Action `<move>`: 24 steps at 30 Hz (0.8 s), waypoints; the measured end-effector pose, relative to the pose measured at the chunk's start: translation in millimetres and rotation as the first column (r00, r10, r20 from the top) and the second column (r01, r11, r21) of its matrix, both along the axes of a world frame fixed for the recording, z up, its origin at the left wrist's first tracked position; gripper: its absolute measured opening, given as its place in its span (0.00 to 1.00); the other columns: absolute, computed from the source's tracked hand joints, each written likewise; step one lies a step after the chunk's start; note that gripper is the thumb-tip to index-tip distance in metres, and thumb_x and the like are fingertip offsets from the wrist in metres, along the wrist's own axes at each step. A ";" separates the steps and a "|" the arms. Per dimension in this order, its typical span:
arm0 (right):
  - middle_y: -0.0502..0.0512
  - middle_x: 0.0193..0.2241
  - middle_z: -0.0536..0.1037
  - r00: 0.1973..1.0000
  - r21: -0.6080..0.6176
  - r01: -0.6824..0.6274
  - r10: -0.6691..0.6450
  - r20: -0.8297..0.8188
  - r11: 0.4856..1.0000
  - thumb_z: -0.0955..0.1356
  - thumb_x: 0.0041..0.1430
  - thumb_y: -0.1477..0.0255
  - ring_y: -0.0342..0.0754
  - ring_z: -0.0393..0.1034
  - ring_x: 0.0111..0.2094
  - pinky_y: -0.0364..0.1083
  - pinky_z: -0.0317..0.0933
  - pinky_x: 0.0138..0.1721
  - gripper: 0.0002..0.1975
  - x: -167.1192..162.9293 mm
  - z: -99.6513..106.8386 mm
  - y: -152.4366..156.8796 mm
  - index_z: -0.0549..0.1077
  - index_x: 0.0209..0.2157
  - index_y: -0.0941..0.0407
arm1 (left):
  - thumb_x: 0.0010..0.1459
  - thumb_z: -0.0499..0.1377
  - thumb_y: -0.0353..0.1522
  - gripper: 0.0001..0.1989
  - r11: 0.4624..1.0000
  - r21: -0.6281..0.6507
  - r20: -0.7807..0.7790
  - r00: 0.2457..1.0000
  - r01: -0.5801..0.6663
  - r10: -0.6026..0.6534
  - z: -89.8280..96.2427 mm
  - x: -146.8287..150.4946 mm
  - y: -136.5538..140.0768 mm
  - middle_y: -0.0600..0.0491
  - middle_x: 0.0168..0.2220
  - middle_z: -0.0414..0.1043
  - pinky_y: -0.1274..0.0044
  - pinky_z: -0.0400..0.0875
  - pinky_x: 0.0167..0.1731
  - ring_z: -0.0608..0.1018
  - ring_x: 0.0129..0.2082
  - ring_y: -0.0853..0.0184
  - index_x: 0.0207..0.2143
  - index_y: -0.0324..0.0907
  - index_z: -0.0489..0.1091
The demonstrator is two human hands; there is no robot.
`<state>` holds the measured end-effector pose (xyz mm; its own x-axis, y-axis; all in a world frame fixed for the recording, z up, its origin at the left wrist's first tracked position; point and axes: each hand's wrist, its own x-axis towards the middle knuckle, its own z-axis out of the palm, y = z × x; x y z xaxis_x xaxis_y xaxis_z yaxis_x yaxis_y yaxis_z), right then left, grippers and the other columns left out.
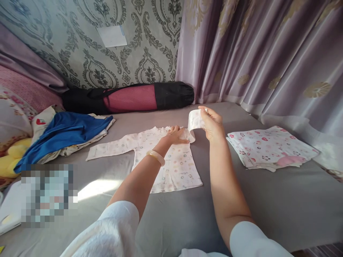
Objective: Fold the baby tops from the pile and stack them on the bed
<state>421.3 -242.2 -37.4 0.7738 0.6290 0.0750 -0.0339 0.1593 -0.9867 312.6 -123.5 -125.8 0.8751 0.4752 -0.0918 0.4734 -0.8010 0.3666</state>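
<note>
A small white long-sleeved shirt [171,171] with a pale print lies spread on the grey sheet, one sleeve stretched out to the left. My left hand [177,135] presses flat on its upper part near the right shoulder, fingers spread. Above the sheet, my right hand [213,123] pinches the end of the other sleeve [195,119], which is lifted and bent up from the shoulder. A pale bangle [155,157] circles my left wrist.
Folded white printed cloth [270,146] lies at right. Blue cloth [72,128] is heaped on patterned fabric at left, near a yellow plush thing [16,153]. A black and pink rolled bag [131,98] lies along the wall. Curtains [227,53] hang behind, at right.
</note>
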 end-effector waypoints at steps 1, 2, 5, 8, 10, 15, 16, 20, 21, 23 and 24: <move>0.48 0.28 0.77 1.000 -0.005 0.005 -0.005 -0.008 1.000 0.70 0.53 0.60 0.43 0.72 0.28 0.39 0.63 0.26 0.17 -0.4 -0.8 0.9 0.77 0.43 0.54 | 0.51 0.60 0.56 0.43 1.000 -0.019 0.040 0.999 -0.006 0.007 -2.5 -4.1 0.2 0.38 0.60 0.59 0.52 0.57 0.57 0.60 0.61 0.40 0.64 0.46 0.58; 0.48 0.28 0.77 1.000 -0.016 0.006 -0.006 -0.018 1.000 0.70 0.53 0.60 0.43 0.72 0.28 0.39 0.63 0.26 0.18 -1.0 -1.5 2.0 0.76 0.43 0.54 | 0.52 0.60 0.55 0.42 0.999 -0.043 0.090 0.996 -0.019 0.023 -5.4 -9.5 1.1 0.38 0.61 0.59 0.53 0.57 0.57 0.60 0.62 0.41 0.64 0.45 0.57; 0.49 0.28 0.78 0.998 -0.051 -0.013 0.010 -0.055 0.999 0.71 0.53 0.58 0.44 0.74 0.29 0.39 0.64 0.26 0.20 -5.4 -3.0 6.0 0.76 0.44 0.54 | 0.57 0.59 0.48 0.35 0.982 -0.148 0.270 0.950 -0.121 0.158 -16.1 -34.3 8.6 0.38 0.59 0.62 0.58 0.62 0.57 0.65 0.60 0.48 0.63 0.43 0.59; 0.48 0.27 0.78 0.995 -0.019 -0.025 0.023 -0.095 0.999 0.72 0.51 0.58 0.44 0.74 0.27 0.40 0.65 0.25 0.20 -13.6 -5.3 11.9 0.76 0.42 0.55 | 0.59 0.59 0.40 0.27 0.910 -0.313 0.403 0.830 -0.270 0.385 -27.1 -70.3 21.1 0.40 0.53 0.69 0.65 0.69 0.50 0.75 0.48 0.57 0.58 0.40 0.64; 0.47 0.26 0.77 0.992 0.010 -0.036 0.037 -0.123 0.999 0.73 0.51 0.60 0.42 0.73 0.25 0.40 0.65 0.25 0.17 -21.3 -7.9 17.5 0.75 0.40 0.55 | 0.58 0.58 0.38 0.23 0.830 -0.418 0.429 0.725 -0.370 0.539 -33.6 -95.8 28.3 0.43 0.48 0.72 0.68 0.72 0.46 0.76 0.42 0.61 0.54 0.39 0.67; 0.45 0.20 0.75 0.977 -0.073 -0.104 0.088 -0.195 0.992 0.71 0.57 0.66 0.42 0.70 0.18 0.42 0.67 0.21 0.08 -46.1 -15.7 39.4 0.74 0.37 0.54 | 0.58 0.56 0.34 0.15 0.723 -0.553 0.512 0.516 -0.414 0.687 -49.8 -137.4 32.1 0.47 0.42 0.74 0.70 0.72 0.48 0.77 0.44 0.64 0.47 0.40 0.70; 0.45 0.20 0.75 0.974 -0.099 -0.109 0.086 -0.211 0.989 0.71 0.57 0.66 0.42 0.69 0.18 0.43 0.68 0.21 0.07 -51.0 -17.4 45.1 0.74 0.36 0.54 | 0.59 0.55 0.34 0.15 0.725 -0.562 0.532 0.497 -0.398 0.685 -52.9 -140.2 31.2 0.48 0.42 0.74 0.71 0.72 0.48 0.77 0.44 0.64 0.47 0.40 0.70; 0.44 0.18 0.73 0.967 -0.151 -0.083 0.043 -0.251 0.985 0.70 0.58 0.68 0.41 0.69 0.18 0.42 0.68 0.23 0.08 -65.3 -29.3 69.0 0.70 0.29 0.55 | 0.59 0.54 0.33 0.15 0.745 -0.564 0.584 0.465 -0.357 0.665 -60.8 -140.6 27.4 0.48 0.40 0.74 0.71 0.73 0.47 0.77 0.43 0.65 0.47 0.39 0.70; 0.44 0.17 0.71 0.969 -0.156 -0.071 0.032 -0.243 0.985 0.70 0.58 0.69 0.41 0.69 0.19 0.41 0.67 0.23 0.09 -67.7 -33.9 74.6 0.68 0.27 0.55 | 0.60 0.53 0.33 0.15 0.745 -0.564 0.587 0.462 -0.356 0.665 -61.4 -139.9 26.8 0.48 0.40 0.74 0.71 0.73 0.47 0.77 0.42 0.65 0.48 0.39 0.69; 0.43 0.16 0.69 0.978 -0.167 -0.075 0.040 -0.204 0.983 0.69 0.58 0.70 0.41 0.68 0.20 0.40 0.66 0.23 0.11 -71.8 -44.4 84.3 0.65 0.25 0.54 | 0.60 0.52 0.32 0.15 0.743 -0.568 0.590 0.456 -0.353 0.667 -61.3 -138.9 25.5 0.48 0.39 0.74 0.70 0.73 0.47 0.77 0.40 0.66 0.49 0.39 0.69; 0.42 0.15 0.68 0.982 -0.172 -0.098 0.067 -0.176 0.980 0.69 0.57 0.70 0.41 0.68 0.20 0.40 0.66 0.23 0.11 -73.9 -49.8 88.3 0.65 0.24 0.54 | 0.60 0.52 0.31 0.16 0.742 -0.571 0.589 0.453 -0.352 0.669 -60.7 -138.8 24.7 0.48 0.39 0.74 0.70 0.73 0.47 0.77 0.39 0.66 0.49 0.39 0.68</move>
<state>347.4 -153.9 -87.2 0.7105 0.6823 -0.1723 -0.2081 -0.0302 -0.9776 173.8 -98.8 -186.5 0.3044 0.9330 0.1920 0.1961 -0.2587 0.9458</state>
